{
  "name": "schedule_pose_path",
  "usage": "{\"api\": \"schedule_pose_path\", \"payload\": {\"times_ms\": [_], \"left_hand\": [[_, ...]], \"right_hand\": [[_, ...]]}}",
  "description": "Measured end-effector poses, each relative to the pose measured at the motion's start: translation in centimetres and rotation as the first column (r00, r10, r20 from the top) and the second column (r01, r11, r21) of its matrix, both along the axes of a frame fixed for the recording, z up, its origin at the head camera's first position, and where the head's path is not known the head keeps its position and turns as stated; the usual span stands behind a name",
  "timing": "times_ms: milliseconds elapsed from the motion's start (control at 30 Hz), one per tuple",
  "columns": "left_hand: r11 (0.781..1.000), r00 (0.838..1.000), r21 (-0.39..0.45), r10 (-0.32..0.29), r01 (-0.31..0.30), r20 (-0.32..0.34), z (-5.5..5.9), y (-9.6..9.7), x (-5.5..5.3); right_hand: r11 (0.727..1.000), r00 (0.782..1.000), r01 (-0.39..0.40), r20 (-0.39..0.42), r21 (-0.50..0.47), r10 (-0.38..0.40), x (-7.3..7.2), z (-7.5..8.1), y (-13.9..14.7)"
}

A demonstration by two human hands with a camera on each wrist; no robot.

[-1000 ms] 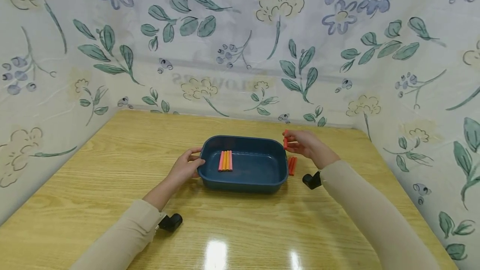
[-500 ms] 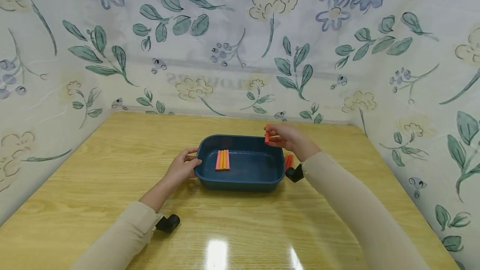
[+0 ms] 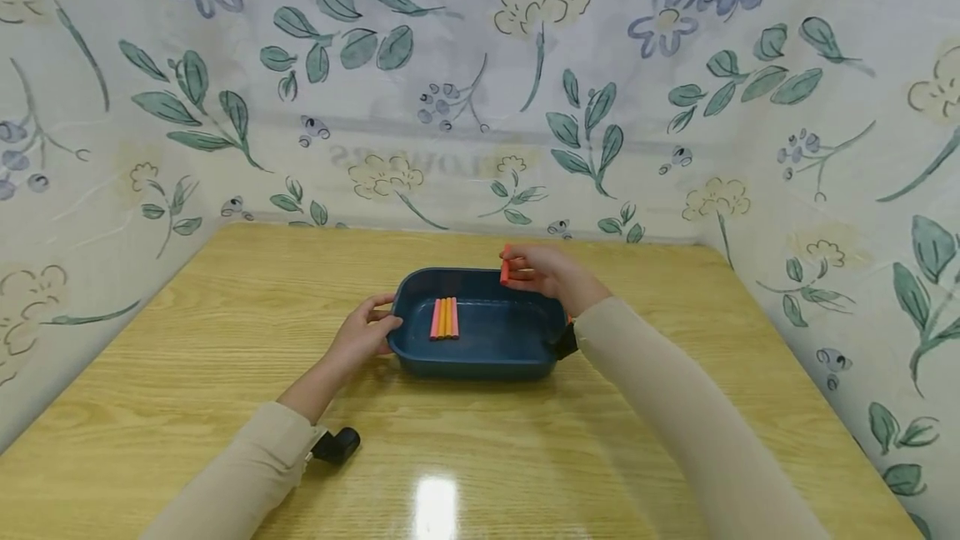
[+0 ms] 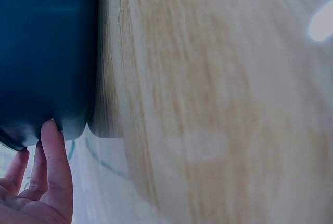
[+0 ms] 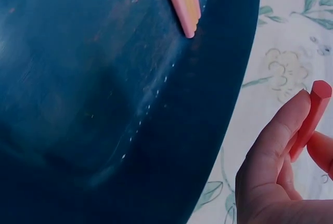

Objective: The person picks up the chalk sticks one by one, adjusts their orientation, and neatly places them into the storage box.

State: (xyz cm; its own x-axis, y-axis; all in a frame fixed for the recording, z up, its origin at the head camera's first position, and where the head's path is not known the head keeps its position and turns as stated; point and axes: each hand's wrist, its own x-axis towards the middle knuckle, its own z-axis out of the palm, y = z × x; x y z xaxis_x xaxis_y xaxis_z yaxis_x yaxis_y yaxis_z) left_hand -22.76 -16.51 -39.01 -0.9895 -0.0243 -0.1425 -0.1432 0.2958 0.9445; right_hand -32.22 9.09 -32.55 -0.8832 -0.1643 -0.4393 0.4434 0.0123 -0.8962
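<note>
A dark blue rectangular tub (image 3: 472, 370) stands on the table, and my left hand (image 3: 363, 332) holds its left end, thumb at the rim. The left wrist view shows fingertips (image 4: 51, 130) against the tub's outer wall (image 4: 57, 68). My right hand (image 3: 551, 273) pinches a short red six-sided stick (image 3: 506, 267) above the tub's far rim. In the right wrist view this red stick (image 5: 311, 120) sits between thumb and fingers. Several pink and yellow-orange sticks (image 3: 444, 319) lie side by side inside the tub, toward its left.
Past the tub's right end, a sliver of red (image 3: 569, 320) shows behind the right wrist's black camera (image 3: 564, 343). Another black camera (image 3: 337, 446) is on the left wrist. Flowered cloth (image 3: 450, 107) walls enclose the back and sides of the wooden table (image 3: 285, 273).
My right hand has carried the red stick leftward from beside the tub's right end to over its far rim. The right forearm now mostly covers the red sticks on the table. My left hand stays put.
</note>
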Motion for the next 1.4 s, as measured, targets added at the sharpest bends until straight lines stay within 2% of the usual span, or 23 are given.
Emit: {"api": "schedule_pose_path", "payload": {"times_ms": [333,533,767,900,1133,1300,1400], "left_hand": [[1.0,1.0,0.007,-0.016,0.016,0.004,0.0,-0.1,-0.1],[1.0,1.0,-0.008,-0.013,0.013,-0.001,-0.2,-0.1,-0.2],[1.0,1.0,0.008,-0.021,0.021,-0.003,-0.3,0.0,0.0],[1.0,1.0,0.014,-0.019,0.019,-0.011,-0.1,-0.1,0.0],[1.0,1.0,0.019,-0.019,0.019,0.0,-0.1,-0.1,0.0],[1.0,1.0,0.007,-0.02,0.02,-0.015,-0.1,-0.1,-0.1],[1.0,1.0,0.011,-0.025,0.025,-0.014,-0.2,-0.1,-0.1]], "right_hand": [[1.0,0.997,0.004,0.083,-0.003,-0.004,-0.5,-0.3,-1.9],[0.998,0.99,-0.05,0.127,-0.033,0.054,-0.6,-0.6,-2.7],[0.986,0.974,-0.165,0.156,-0.012,0.165,-0.8,-1.5,-3.3],[0.979,0.966,-0.203,0.163,-0.006,0.201,-1.0,-2.1,-3.7],[0.961,0.939,-0.277,0.213,0.007,0.269,-1.3,-3.1,-4.0],[0.961,0.937,-0.275,0.23,0.027,0.262,-1.5,-3.4,-4.1],[0.963,0.93,-0.266,0.271,0.032,0.248,-1.7,-3.8,-4.1]]}}
